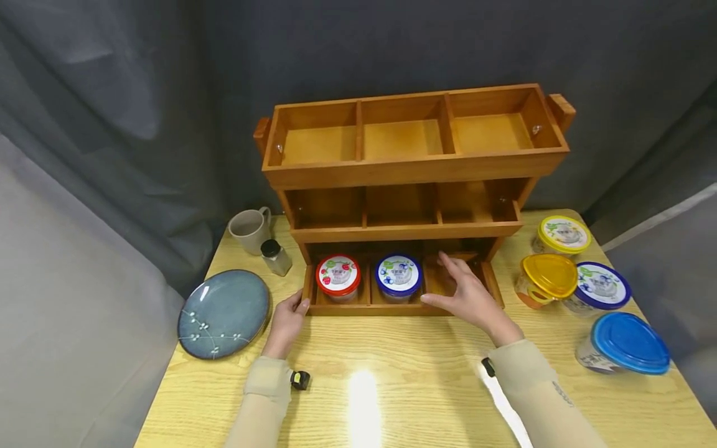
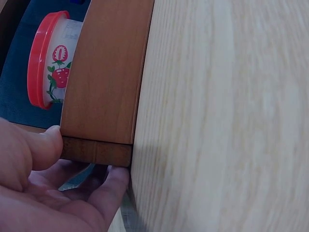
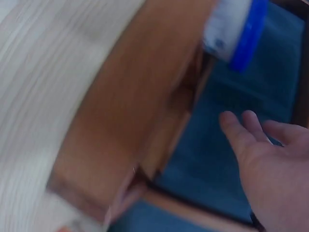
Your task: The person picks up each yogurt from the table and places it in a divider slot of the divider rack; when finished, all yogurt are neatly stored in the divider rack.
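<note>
A three-tier wooden rack (image 1: 416,168) stands at the back of the table. In its bottom tier, a red-lidded tub (image 1: 338,277) with strawberry pictures sits in the left compartment and a blue-lidded tub (image 1: 399,277) in the middle one. My left hand (image 1: 288,323) grips the front left corner of that tier; the left wrist view shows the thumb against the wood and the fingers around its end. My right hand (image 1: 470,297) hovers with spread fingers over the bottom right compartment, holding nothing. The right wrist view is blurred, with the blue-lidded tub (image 3: 236,34) beyond the fingertips.
Left of the rack are a mug (image 1: 250,230), a black-capped jar (image 1: 276,257) and a blue-grey plate (image 1: 224,314). On the right stand a yellow-lidded tub (image 1: 563,234), an orange-lidded tub (image 1: 546,280), another blue-lidded tub (image 1: 599,286) and a larger tub with a bright blue lid (image 1: 624,344).
</note>
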{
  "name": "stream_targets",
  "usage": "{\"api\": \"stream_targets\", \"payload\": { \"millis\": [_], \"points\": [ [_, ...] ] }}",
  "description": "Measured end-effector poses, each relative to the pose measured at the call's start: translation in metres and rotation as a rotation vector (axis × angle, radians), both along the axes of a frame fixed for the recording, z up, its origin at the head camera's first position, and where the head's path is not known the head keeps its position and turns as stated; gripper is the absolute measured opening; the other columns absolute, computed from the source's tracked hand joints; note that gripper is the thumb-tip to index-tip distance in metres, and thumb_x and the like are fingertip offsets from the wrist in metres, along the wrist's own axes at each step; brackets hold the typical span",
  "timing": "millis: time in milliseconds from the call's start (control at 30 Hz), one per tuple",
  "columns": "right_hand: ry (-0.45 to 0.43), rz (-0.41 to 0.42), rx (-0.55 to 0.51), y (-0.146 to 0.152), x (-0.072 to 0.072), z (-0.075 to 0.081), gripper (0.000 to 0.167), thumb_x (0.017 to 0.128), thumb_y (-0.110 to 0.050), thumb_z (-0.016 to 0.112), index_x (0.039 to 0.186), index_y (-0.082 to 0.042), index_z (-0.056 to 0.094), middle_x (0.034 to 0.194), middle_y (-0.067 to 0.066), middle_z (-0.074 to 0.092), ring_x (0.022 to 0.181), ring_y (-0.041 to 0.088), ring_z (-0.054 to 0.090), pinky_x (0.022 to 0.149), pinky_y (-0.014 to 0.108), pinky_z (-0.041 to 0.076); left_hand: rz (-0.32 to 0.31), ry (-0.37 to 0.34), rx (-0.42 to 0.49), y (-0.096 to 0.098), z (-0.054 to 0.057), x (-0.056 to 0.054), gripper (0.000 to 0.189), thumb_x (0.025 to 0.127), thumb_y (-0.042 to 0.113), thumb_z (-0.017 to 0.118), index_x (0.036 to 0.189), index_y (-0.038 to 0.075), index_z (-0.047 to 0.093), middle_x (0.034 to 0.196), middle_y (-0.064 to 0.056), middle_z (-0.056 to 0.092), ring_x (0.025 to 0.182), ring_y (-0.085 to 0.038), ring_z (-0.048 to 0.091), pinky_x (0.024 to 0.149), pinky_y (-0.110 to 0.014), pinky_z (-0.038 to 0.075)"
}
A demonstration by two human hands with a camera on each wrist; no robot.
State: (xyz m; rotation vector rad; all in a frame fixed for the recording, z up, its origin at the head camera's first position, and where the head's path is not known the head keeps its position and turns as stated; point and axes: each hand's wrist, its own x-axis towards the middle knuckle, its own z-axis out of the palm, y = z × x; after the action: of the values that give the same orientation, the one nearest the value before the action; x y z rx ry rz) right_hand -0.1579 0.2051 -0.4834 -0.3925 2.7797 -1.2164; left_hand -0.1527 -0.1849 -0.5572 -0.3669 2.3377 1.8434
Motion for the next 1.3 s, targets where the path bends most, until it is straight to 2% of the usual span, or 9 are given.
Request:
{"api": "stream_targets", "payload": {
  "millis": [200,333,467,600,700,867,900,1067,1300],
  "points": [
    [0.116,-0.082,0.005,0.034,0.036,0.021,0.097,0.085,-0.042,0.079,0.158,-0.008,0.025,0.145,0.023,0.037,0.120,0.043,0.052,0.094,0.057,0.048,0.000,0.007,0.004,0.000,-0.001,0.000,0.048,0.105,0.011,0.050,0.149,-0.004,0.038,0.148,-0.024,0.043,0.136,-0.035,0.041,0.110,-0.045,0.036],
    [0.205,-0.162,0.009,0.057,0.066,0.034,0.091,0.084,-0.028,0.082,0.157,-0.010,0.030,0.141,0.023,0.041,0.116,0.044,0.055,0.092,0.044,0.051,-0.004,0.003,0.006,0.000,0.000,0.000,0.049,0.105,0.012,0.049,0.150,-0.004,0.036,0.149,-0.024,0.042,0.135,-0.035,0.041,0.110,-0.045,0.036],
    [0.284,-0.286,0.042,0.080,0.098,0.045,0.092,0.079,-0.018,0.087,0.155,-0.011,0.035,0.138,0.025,0.044,0.110,0.048,0.056,0.088,0.057,0.049,-0.018,-0.004,-0.005,0.000,0.000,0.001,0.051,0.106,0.014,0.049,0.151,-0.004,0.034,0.150,-0.025,0.039,0.135,-0.038,0.041,0.110,-0.048,0.036],
    [0.351,-0.482,0.085,0.108,0.125,0.049,0.094,0.073,-0.010,0.089,0.153,-0.015,0.040,0.138,0.026,0.045,0.106,0.046,0.054,0.098,0.027,0.044,-0.022,-0.009,-0.011,-0.001,0.000,0.002,0.051,0.106,0.014,0.049,0.151,-0.004,0.034,0.150,-0.025,0.039,0.135,-0.038,0.041,0.111,-0.048,0.035],
    [0.307,-0.678,0.105,0.128,0.139,0.047,0.091,0.076,-0.010,0.087,0.154,-0.018,0.040,0.145,0.023,0.040,0.112,0.047,0.051,0.100,0.007,0.026,-0.021,-0.012,-0.009,-0.001,0.001,0.002,0.051,0.106,0.014,0.049,0.151,-0.005,0.034,0.151,-0.026,0.038,0.135,-0.038,0.041,0.111,-0.048,0.034],
    [0.122,-0.912,0.122,0.158,0.152,0.038,0.090,0.085,-0.021,0.080,0.158,-0.014,0.027,0.156,0.022,0.023,0.129,0.052,0.038,0.113,0.053,0.031,-0.027,-0.003,-0.005,0.000,0.001,0.003,0.051,0.106,0.013,0.049,0.151,-0.005,0.034,0.150,-0.027,0.039,0.135,-0.038,0.041,0.111,-0.048,0.035],
    [0.093,-0.931,0.114,0.163,0.152,0.036,0.092,0.086,-0.022,0.079,0.159,-0.012,0.024,0.157,0.023,0.020,0.130,0.053,0.036,0.110,0.061,0.030,-0.024,-0.003,-0.003,0.000,0.001,0.003,0.051,0.106,0.013,0.049,0.150,-0.005,0.034,0.149,-0.026,0.040,0.135,-0.038,0.041,0.110,-0.048,0.036],
    [-0.042,-0.983,0.059,0.180,0.150,0.020,0.102,0.088,-0.033,0.075,0.161,-0.010,0.007,0.158,0.029,0.010,0.132,0.057,0.028,0.108,0.067,0.026,-0.013,-0.004,0.004,0.001,0.002,0.002,0.049,0.105,0.011,0.049,0.150,-0.005,0.036,0.147,-0.026,0.043,0.133,-0.037,0.044,0.109,-0.048,0.038],
    [-0.120,-1.025,-0.075,0.189,0.145,-0.002,0.110,0.087,-0.038,0.074,0.160,-0.012,-0.004,0.161,0.026,0.004,0.146,0.047,0.011,0.116,0.059,0.013,-0.007,0.007,0.000,0.001,0.001,0.001,0.049,0.105,0.010,0.049,0.149,-0.008,0.036,0.147,-0.028,0.042,0.133,-0.037,0.043,0.109,-0.047,0.037]
  ]
}}
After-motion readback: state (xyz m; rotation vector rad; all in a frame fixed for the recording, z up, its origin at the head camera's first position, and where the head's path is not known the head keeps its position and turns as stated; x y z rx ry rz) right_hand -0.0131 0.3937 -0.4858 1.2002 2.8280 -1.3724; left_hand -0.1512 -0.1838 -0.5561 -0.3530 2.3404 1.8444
